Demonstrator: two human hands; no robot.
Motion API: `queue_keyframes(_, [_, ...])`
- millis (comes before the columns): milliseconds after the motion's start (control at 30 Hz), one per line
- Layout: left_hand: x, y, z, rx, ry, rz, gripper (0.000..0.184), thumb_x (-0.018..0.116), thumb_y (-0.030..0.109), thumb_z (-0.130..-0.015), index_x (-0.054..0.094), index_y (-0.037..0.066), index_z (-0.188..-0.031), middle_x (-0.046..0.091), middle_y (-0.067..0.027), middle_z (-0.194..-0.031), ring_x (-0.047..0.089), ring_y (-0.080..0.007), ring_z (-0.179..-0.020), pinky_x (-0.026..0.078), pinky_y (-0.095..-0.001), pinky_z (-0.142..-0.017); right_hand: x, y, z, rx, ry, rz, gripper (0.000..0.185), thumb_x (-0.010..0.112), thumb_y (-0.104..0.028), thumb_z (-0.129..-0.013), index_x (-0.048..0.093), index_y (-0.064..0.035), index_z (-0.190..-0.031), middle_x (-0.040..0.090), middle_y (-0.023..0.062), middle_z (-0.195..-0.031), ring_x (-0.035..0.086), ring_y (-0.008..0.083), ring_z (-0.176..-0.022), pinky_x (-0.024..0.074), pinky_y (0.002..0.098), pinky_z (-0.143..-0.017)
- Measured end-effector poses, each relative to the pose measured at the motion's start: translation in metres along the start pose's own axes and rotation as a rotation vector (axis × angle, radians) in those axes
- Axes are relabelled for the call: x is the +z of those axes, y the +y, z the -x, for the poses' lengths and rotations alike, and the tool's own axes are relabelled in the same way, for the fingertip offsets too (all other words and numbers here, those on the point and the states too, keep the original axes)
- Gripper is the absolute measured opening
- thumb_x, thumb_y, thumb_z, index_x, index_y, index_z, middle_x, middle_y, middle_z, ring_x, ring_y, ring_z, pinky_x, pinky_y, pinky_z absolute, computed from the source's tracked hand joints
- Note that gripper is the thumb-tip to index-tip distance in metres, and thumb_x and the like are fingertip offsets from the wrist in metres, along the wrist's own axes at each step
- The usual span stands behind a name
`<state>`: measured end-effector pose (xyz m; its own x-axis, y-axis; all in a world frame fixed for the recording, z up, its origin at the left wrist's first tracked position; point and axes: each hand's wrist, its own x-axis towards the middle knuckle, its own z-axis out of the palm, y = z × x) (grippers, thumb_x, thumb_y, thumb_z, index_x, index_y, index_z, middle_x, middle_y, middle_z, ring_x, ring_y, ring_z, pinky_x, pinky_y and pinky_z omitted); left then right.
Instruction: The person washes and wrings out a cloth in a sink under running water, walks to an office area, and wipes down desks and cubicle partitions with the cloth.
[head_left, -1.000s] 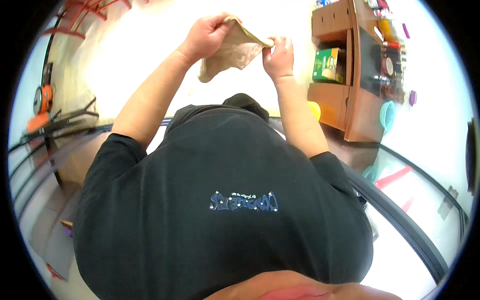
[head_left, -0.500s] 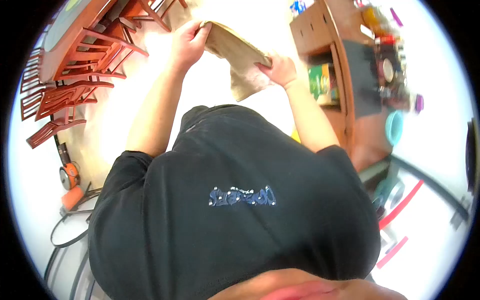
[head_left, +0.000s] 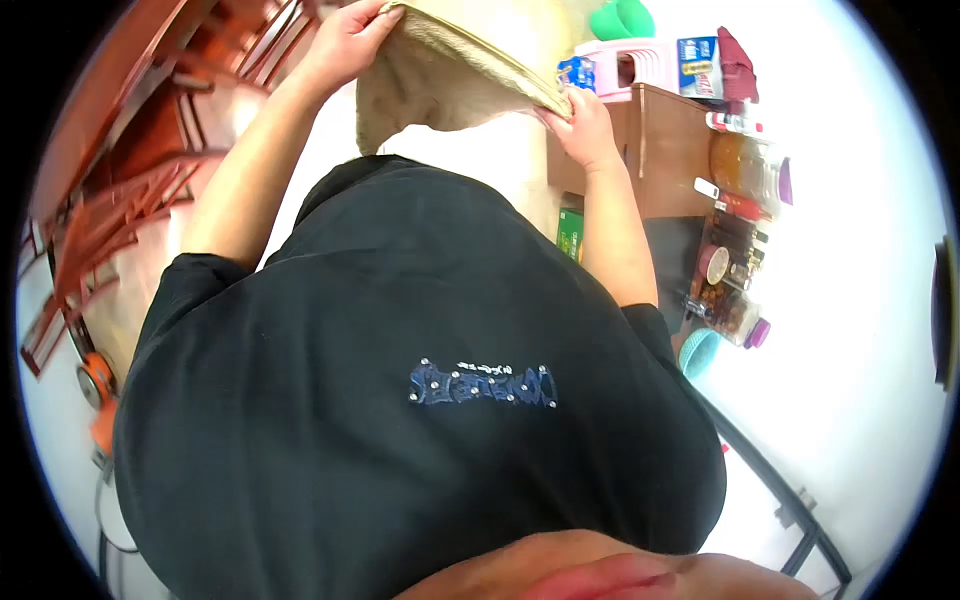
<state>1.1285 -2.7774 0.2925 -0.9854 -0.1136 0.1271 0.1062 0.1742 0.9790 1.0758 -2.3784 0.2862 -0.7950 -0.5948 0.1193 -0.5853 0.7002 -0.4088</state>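
A beige-tan towel is stretched between my two hands, beyond my black shirt. My left hand pinches one upper corner, with the thumb along the edge. At the other end of that edge, my right hand grips the second corner. From this taut edge the rest of the fabric hangs in loose folds, its lower left part dangling close to the front of my shirt.
Wooden chairs stand at the left. A brown cabinet on the right bears jars and a dark mat. A teal basket sits nearby. Beyond the cabinet are a pink stool and a green container.
Both hands keep hold of the towel, which is now spread wider and hangs more openly. The hands sit farther apart, and the view has shifted, bringing the pink stool into sight.
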Motion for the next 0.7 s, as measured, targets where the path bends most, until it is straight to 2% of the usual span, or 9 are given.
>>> queue_keyframes(33, [-0.004, 0.000, -0.036, 0.184, -0.002, -0.152, 0.029, 0.062, 0.023, -0.106, 0.070, -0.001, -0.121, 0.076, -0.0060, -0.105, 0.067, -0.0140, -0.100, 0.052, -0.0301, -0.091, -0.008, 0.014, -0.020, -0.010, 0.050, 0.038, 0.038, 0.088, -0.031, -0.077, 0.062, -0.0041, -0.084, 0.067, 0.0179, -0.092, 0.064, 0.0397, -0.092, 0.0510, 0.0495, -0.080])
queue_keyframes(200, [-0.009, 0.003, -0.186, 0.088, -0.211, -0.193, 0.028, 0.069, 0.024, -0.103, 0.073, 0.001, -0.119, 0.076, -0.0039, -0.098, 0.066, -0.0094, -0.092, 0.053, -0.0273, -0.087, -0.035, 0.086, -0.114, -0.060, 0.326, 0.060, 0.035, 0.088, -0.023, -0.077, 0.060, -0.0035, -0.085, 0.062, 0.0185, -0.092, 0.060, 0.0417, -0.096, 0.0502, 0.0491, -0.084])
queue_keyframes(300, [0.006, -0.010, -0.292, 0.086, -0.274, -0.196, 0.028, 0.071, 0.024, -0.102, 0.074, 0.002, -0.118, 0.076, -0.0033, -0.098, 0.066, -0.0091, -0.093, 0.053, -0.0265, -0.087, -0.049, 0.131, -0.171, 0.174, 0.297, -0.064, 0.036, 0.088, -0.025, -0.077, 0.062, -0.0033, -0.087, 0.066, 0.0180, -0.089, 0.064, 0.0402, -0.086, 0.0531, 0.0467, -0.077])
queue_keyframes(333, [0.012, -0.018, -0.328, 0.088, -0.250, -0.188, 0.027, 0.071, 0.024, -0.101, 0.075, 0.002, -0.117, 0.076, -0.0036, -0.098, 0.067, -0.0091, -0.093, 0.053, -0.0265, -0.087, -0.051, 0.154, -0.195, 0.244, 0.252, -0.113, 0.037, 0.089, -0.027, -0.078, 0.062, -0.0033, -0.087, 0.067, 0.0182, -0.087, 0.066, 0.0398, -0.082, 0.0539, 0.0463, -0.074])
queue_keyframes(367, [0.018, -0.021, -0.357, 0.081, -0.217, -0.181, 0.027, 0.072, 0.024, -0.101, 0.075, 0.002, -0.117, 0.077, -0.0039, -0.098, 0.067, -0.0090, -0.094, 0.053, -0.0265, -0.087, -0.055, 0.178, -0.221, 0.147, 0.261, -0.055, 0.042, 0.089, -0.034, -0.079, 0.063, -0.0024, -0.090, 0.068, 0.0201, -0.084, 0.067, 0.0406, -0.078, 0.0542, 0.0471, -0.069])
queue_keyframes(467, [0.042, -0.020, -0.453, 0.043, -0.120, -0.300, 0.028, 0.071, 0.025, -0.101, 0.076, 0.002, -0.116, 0.077, -0.0043, -0.099, 0.067, -0.0094, -0.095, 0.053, -0.0263, -0.087, -0.068, 0.247, -0.302, 0.122, 0.224, -0.061, 0.045, 0.087, -0.039, -0.081, 0.065, -0.0019, -0.092, 0.069, 0.0214, -0.089, 0.067, 0.0434, -0.084, 0.0543, 0.0475, -0.073])
queue_keyframes(600, [0.052, -0.019, -0.559, -0.094, 0.081, -0.285, 0.031, 0.068, 0.027, -0.103, 0.073, 0.000, -0.118, 0.075, -0.0046, -0.097, 0.065, -0.0103, -0.090, 0.052, -0.0265, -0.085, -0.081, 0.319, -0.408, 0.048, 0.248, -0.056, 0.043, 0.082, -0.034, -0.087, 0.068, -0.0006, -0.110, 0.071, 0.0252, -0.104, 0.069, 0.0437, -0.099, 0.0565, 0.0461, -0.084])
queue_keyframes(633, [0.059, -0.028, -0.605, -0.091, 0.105, -0.156, 0.029, 0.068, 0.026, -0.104, 0.072, 0.000, -0.116, 0.074, -0.0038, -0.095, 0.064, -0.0102, -0.087, 0.052, -0.0269, -0.083, -0.105, 0.338, -0.452, 0.114, 0.058, -0.168, 0.043, 0.080, -0.028, -0.089, 0.066, 0.0008, -0.117, 0.072, 0.0239, -0.104, 0.070, 0.0361, -0.099, 0.0570, 0.0404, -0.087])
queue_keyframes(700, [0.054, -0.034, -0.636, -0.007, 0.174, -0.189, 0.027, 0.067, 0.024, -0.104, 0.071, -0.001, -0.113, 0.072, -0.0026, -0.092, 0.062, -0.0095, -0.086, 0.051, -0.0263, -0.081, -0.121, 0.354, -0.494, 0.150, -0.030, -0.310, 0.042, 0.081, -0.027, -0.088, 0.067, 0.0008, -0.115, 0.071, 0.0214, -0.099, 0.070, 0.0326, -0.094, 0.0567, 0.0372, -0.086])
